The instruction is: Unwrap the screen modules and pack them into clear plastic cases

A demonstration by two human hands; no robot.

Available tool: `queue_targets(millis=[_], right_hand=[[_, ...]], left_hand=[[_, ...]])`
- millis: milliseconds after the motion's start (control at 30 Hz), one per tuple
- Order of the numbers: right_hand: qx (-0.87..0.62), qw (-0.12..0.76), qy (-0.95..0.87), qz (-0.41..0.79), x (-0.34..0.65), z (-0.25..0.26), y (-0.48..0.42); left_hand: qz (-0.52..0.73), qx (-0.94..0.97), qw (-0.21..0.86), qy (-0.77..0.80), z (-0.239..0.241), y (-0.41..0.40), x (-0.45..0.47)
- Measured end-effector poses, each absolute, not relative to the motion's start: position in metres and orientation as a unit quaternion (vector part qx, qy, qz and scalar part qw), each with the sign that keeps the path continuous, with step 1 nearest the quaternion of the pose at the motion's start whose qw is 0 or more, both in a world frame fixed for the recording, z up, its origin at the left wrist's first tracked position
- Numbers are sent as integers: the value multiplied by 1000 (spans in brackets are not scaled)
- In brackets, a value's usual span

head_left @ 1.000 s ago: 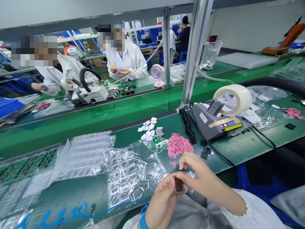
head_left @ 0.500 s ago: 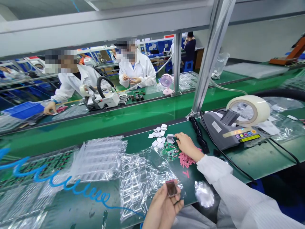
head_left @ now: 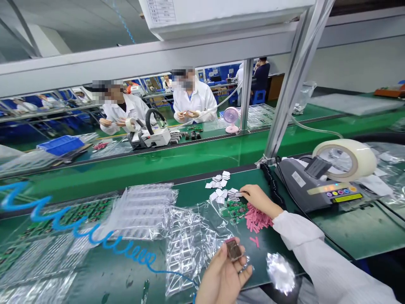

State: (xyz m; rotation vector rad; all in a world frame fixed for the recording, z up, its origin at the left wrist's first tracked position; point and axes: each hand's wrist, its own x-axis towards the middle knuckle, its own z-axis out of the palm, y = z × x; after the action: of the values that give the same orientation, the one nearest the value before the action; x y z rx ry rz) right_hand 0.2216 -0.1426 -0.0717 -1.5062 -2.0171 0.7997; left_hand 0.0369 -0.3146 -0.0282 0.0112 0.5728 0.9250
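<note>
Between the thumb and fingers of my left hand [head_left: 223,270] sits a small square part [head_left: 233,250] with a dark brown face and a pink strip along its top edge. My right hand [head_left: 257,197] reaches over the bench, its fingertips pinching a white rectangular pad [head_left: 239,194] with a dark edge. Under and beside those fingertips lie more white pads [head_left: 218,195], some in a short row. Green circuit boards [head_left: 234,210] lie just below. A heap of pink strips [head_left: 257,218] is partly covered by my right wrist, and a couple lie apart from it.
A tape dispenser [head_left: 302,185] with a large roll stands at the right. Clear plastic trays [head_left: 139,211] and a crumpled clear tray [head_left: 183,249] cover the left side. A coiled blue hose [head_left: 117,245] crosses them. Co-workers [head_left: 193,99] sit beyond the green divider near a pink fan [head_left: 231,118].
My right fingers now pinch a white pad at the row. The left hand still holds the square part, now slightly turned. The camera view has shifted, and a co-worker's arm has drawn back from the pink pieces.
</note>
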Motion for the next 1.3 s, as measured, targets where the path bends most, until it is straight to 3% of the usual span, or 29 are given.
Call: queue_targets(millis=[300,533,600,733,933,1167,1300], right_hand=[[-452,422,-631,469,246,-23,-245],[-446,393,-560,577,266,5,-285],[-475,367,-577,554,272,9,-289],[-539,358,-667,370,277,10,-301],[-534,448,-707,120,271,-1,-326],[-579,454,-657,166,272,0,-330],[-575,518,-608,175,278,-3,-340]], left_hand=[[399,-25,897,189,-14,-306,66],[401,-1,902,163,-16,-315,96],[413,-2,895,168,-17,-317,103],[443,4,881,167,-16,-321,113],[460,58,874,148,-9,-325,127],[462,51,875,138,-12,-326,136],[434,17,887,158,-12,-313,123]])
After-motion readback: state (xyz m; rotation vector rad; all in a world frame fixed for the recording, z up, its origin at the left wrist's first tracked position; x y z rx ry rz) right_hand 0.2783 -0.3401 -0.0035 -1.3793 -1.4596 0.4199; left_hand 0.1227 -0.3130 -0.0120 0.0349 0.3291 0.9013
